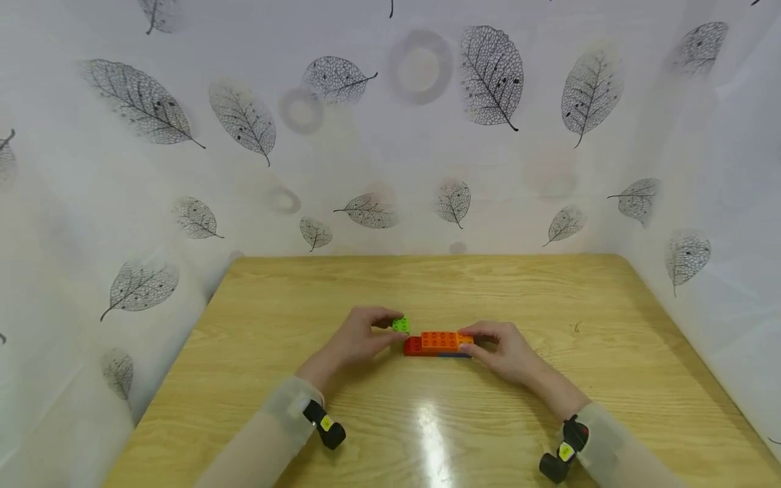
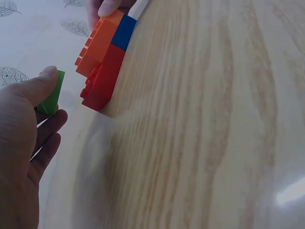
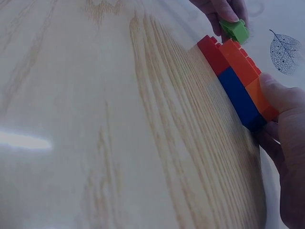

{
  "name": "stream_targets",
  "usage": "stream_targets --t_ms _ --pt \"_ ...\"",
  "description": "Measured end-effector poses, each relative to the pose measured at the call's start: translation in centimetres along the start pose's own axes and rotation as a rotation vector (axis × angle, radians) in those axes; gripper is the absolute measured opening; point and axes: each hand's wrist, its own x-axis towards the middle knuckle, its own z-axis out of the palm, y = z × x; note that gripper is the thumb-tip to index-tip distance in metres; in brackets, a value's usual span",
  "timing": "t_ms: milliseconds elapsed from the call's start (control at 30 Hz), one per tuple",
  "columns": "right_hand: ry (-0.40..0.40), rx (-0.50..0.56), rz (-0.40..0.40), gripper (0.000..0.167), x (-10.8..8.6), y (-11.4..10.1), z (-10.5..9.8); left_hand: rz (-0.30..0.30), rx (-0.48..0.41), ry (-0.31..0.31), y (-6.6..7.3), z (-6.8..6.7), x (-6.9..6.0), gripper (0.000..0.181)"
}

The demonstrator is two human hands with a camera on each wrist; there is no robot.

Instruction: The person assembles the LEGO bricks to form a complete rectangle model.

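Observation:
Between thumb and fingers, my left hand (image 1: 354, 337) pinches a small green toy brick (image 1: 401, 325), held just off the left end of a joined row of bricks. In that row a red brick (image 3: 212, 53) and a blue brick (image 3: 241, 98) form the bottom layer. On top sit an orange brick (image 1: 438, 339) and a lighter orange brick (image 3: 261, 97). Studs of the red brick show at the left end. My right hand (image 1: 511, 354) grips the row's right end, thumb in front and fingers behind, partly hiding it.
The row lies on a wood-grain table (image 1: 293, 285). Behind and at both sides hangs a white cloth (image 1: 390, 149) printed with dark leaves. Each wrist bears a small black camera, one on the left (image 1: 329, 430) and one on the right (image 1: 564, 451).

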Motion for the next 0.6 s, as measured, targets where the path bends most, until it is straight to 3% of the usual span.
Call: stream_targets --t_ms 200,600 --pt "0.003 -0.005 -0.003 0.025 0.0 -0.1 -0.1 0.017 0.005 -0.013 0.0 0.7 -0.6 0.043" --pt "0.005 -0.019 0.011 0.025 0.0 -0.3 0.0 0.111 -0.003 -0.033 -0.2 2.2 -0.8 0.041"
